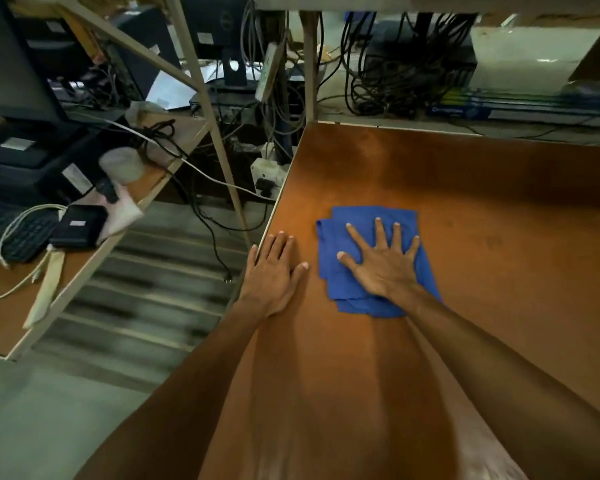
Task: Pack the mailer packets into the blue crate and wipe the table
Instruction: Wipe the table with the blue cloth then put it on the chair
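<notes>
A black keyboard (21, 237) and a small black box (78, 226) lie on the cluttered desk (0, 327) at left. The left hand (274, 271) rests flat, fingers straight, at the brown table's (465, 188) left edge. Just right, the right hand (383, 263) (fingers spread wide) presses a folded blue cloth (343, 271) onto the tabletop.

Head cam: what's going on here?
A person is at the table-wiping step. The right hand presses flat, fingers spread, on a folded blue cloth lying on the brown table. The left hand rests flat at the table's left edge. No mailer packets or crate show in this view.
</notes>
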Motion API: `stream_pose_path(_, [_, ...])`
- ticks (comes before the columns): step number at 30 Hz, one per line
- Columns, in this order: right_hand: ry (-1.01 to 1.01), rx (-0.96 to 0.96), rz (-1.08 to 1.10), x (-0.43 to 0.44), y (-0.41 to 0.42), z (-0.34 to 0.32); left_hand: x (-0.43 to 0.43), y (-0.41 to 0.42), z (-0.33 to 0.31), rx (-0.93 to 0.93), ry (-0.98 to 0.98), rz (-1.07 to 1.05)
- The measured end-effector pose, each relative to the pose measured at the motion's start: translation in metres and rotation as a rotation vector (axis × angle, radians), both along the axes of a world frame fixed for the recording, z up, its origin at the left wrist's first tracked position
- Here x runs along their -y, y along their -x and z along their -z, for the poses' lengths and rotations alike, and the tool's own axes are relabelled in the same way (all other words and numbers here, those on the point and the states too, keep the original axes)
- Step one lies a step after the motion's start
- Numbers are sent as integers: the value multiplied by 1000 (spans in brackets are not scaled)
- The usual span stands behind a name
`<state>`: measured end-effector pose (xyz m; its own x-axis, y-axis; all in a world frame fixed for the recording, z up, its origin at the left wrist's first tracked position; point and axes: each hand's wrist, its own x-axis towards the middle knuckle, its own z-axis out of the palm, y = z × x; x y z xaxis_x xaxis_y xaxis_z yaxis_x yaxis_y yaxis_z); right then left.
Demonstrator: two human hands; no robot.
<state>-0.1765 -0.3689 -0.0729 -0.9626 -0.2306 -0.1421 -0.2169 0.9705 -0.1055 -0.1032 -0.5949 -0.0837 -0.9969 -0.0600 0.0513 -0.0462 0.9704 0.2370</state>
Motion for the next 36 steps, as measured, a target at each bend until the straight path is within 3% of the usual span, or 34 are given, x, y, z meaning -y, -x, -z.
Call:
stream_pose_path(3, [9, -70, -103, 3, 30, 6, 0, 20, 2, -24, 21, -10])
stream_pose_path(7, [29, -44, 38, 23, 87, 1, 0, 24, 6, -58, 39, -23])
stream_pose_path(12, [33, -94, -339, 64, 116, 7, 0, 24, 5, -66, 58, -22])
stream_pose_path(17, [51, -14, -29, 69, 195, 0, 1, 24, 6, -59, 33, -30])
stream_pose_path(19, [54, -58, -92, 92, 185, -1, 2, 26, 7, -66, 24, -37])
stream_pose_path(21, [91, -82, -291, 107, 154, -3, 2, 28, 7, -62, 13, -31])
stream_pose_path(24, [59, -94, -502, 83, 125, 2, 3, 27, 6, -67, 14, -29])
stream_pose_path(26, [54, -112, -386, 42, 137, 3, 2, 25, 3, -59, 21, -26])
stream_pose_path(29, [39, -131, 12, -24, 154, 5, -1, 23, -1, -40, 16, -31])
stream_pose_path(30, [20, -128, 27, -34, 147, 5, -1, 23, -1, -37, 18, -32])
stream_pose_path(34, [-27, -145, -352, -50, 63, 9, -4, 22, -2, -12, 59, -26])
stream_pose_path(36, [-40, -170, -337, -84, 59, 9, -4, 21, -2, 12, 98, -17])
